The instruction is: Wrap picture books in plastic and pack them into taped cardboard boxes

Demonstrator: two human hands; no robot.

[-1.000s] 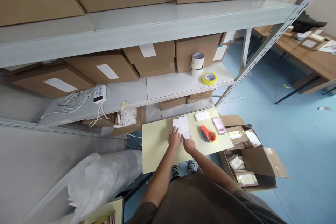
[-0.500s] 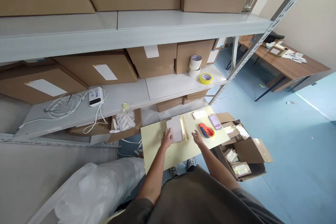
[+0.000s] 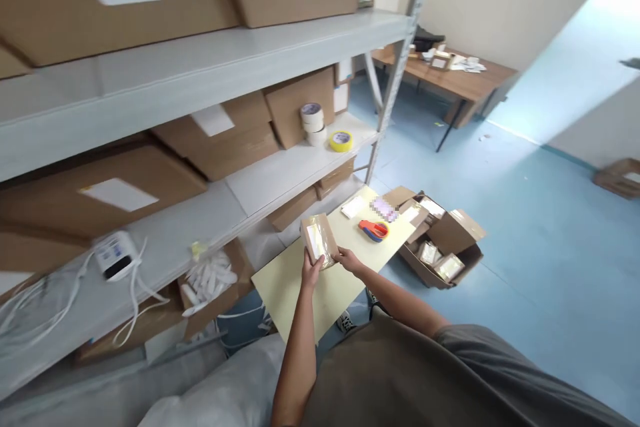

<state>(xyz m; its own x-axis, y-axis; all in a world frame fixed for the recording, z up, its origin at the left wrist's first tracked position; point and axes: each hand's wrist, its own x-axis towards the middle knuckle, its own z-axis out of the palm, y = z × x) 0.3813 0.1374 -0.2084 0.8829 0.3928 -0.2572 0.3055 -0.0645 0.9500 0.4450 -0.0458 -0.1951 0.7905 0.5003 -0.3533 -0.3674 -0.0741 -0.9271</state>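
Observation:
A small brown box (image 3: 326, 237) with a white label and shiny clear tape is held between both hands above the pale yellow board (image 3: 295, 287). My left hand (image 3: 311, 269) grips its near left edge. At its near right corner, my right hand (image 3: 349, 259) has its fingers closed on the box. To the right on the board lie a red and blue tape dispenser (image 3: 374, 230), a stack of white labels (image 3: 353, 207) and a blurred-out purple item (image 3: 384, 209).
An open carton (image 3: 425, 273) of small packages stands on the floor right of the board. Shelves (image 3: 280, 177) ahead carry boxes, white tape rolls (image 3: 313, 119), a yellow tape roll (image 3: 341, 141) and a white device (image 3: 116, 255). A wooden table (image 3: 460, 77) stands behind.
The small box has been lifted off the board and tilted, with its taped, labelled face showing. My right hand has closed on it. The view has turned right.

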